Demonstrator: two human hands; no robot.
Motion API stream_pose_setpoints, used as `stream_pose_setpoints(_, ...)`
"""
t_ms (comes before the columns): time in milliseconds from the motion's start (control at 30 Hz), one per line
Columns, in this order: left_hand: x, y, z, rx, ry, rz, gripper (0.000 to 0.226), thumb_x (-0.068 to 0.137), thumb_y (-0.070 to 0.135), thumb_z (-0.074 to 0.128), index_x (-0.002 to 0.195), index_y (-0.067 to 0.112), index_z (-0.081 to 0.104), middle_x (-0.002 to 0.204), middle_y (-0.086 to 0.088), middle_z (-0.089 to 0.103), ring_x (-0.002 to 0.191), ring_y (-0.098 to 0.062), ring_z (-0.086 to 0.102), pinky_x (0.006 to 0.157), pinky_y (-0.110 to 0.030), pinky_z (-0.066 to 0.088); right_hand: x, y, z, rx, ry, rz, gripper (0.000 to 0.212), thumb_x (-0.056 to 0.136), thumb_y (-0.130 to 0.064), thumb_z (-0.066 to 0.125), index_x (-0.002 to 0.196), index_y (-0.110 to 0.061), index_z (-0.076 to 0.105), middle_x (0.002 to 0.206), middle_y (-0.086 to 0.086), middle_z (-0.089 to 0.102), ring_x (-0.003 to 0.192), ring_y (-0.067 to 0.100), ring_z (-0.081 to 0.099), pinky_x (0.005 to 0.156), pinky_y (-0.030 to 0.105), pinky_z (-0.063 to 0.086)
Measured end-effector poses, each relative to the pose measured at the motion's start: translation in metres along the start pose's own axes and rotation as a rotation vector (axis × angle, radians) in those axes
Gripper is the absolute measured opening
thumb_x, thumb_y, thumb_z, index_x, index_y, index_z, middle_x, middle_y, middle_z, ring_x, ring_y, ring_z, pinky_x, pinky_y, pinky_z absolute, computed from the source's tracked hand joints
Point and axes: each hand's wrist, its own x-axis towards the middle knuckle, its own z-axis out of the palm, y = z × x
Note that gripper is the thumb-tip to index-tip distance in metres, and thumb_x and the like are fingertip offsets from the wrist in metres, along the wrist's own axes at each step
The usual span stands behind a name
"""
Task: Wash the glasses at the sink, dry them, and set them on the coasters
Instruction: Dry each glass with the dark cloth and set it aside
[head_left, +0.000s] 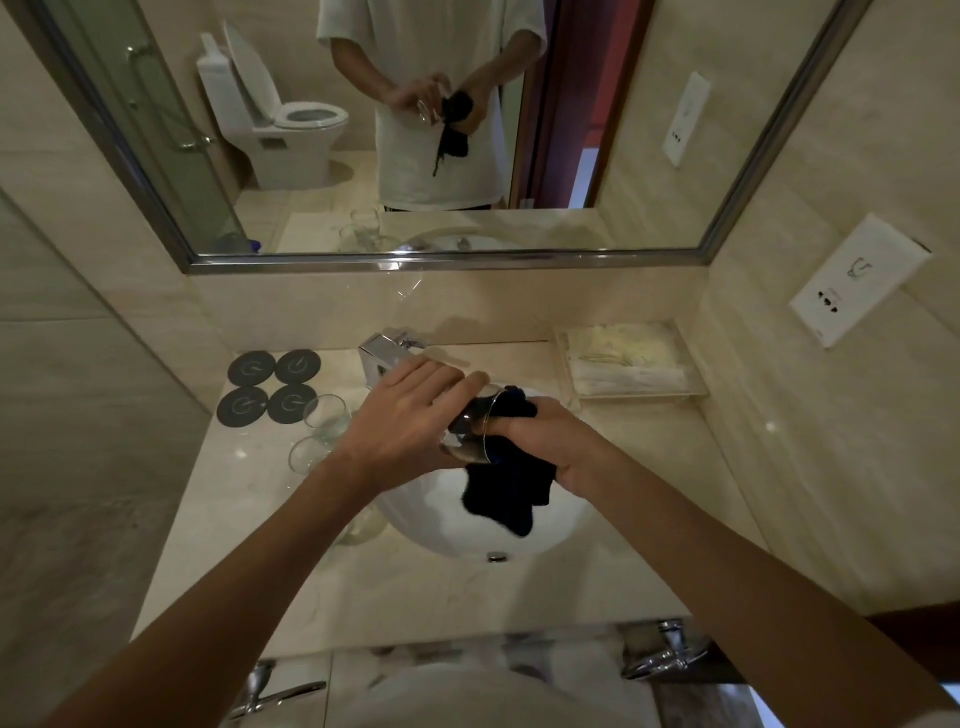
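Glasses (324, 423) stand just right of coasters (267, 387), blocking approach from sink (561, 525); faucet (382, 353) behind; counter (234, 519) front-left open.

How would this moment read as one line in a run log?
step: drying | left hand: grips glass | right hand: works dark cloth in it | coasters: bare
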Motion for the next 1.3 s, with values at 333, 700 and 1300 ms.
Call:
stream_pose_setpoints(333,0.002,0.004,-0.018,-0.600,-0.175,-0.615,0.101,0.057,0.068,0.080,0.142,0.030,0.039,0.140,0.001,0.051,0.118,-0.011,0.051,0.100,-0.034,0.043,-0.027,-0.005,-0.003,-0.380,0.476,-1.094,0.050,0.070,-0.005,0.087,0.105,-0.021,0.057,0.096,-0.002,0.068,0.091,0.005,0.062,0.078,0.009,0.048)
stream_pose_setpoints(700,0.002,0.008,-0.016,-0.577,-0.241,-0.529,0.097,0.062,0.046,0.090,0.142,0.023,0.041,0.142,0.000,0.049,0.125,-0.014,0.048,0.105,-0.034,0.043,-0.016,0.004,-0.021,-0.549,0.138,-0.988,0.033,0.075,-0.020,0.077,0.106,-0.011,0.069,0.122,0.001,0.046,0.111,0.013,0.052,0.095,0.012,0.044)
stream_pose_setpoints(1300,0.001,-0.002,-0.011,-0.373,-0.164,-0.260,0.085,0.062,0.028,0.090,0.133,0.021,0.044,0.122,-0.008,0.055,0.111,-0.025,0.051,0.093,-0.042,0.050,-0.013,0.011,-0.035,-0.976,-0.140,-0.725,0.068,0.089,-0.026,0.070,0.149,-0.040,0.039,0.146,0.006,0.029,0.119,0.025,0.050,0.098,0.033,0.051)
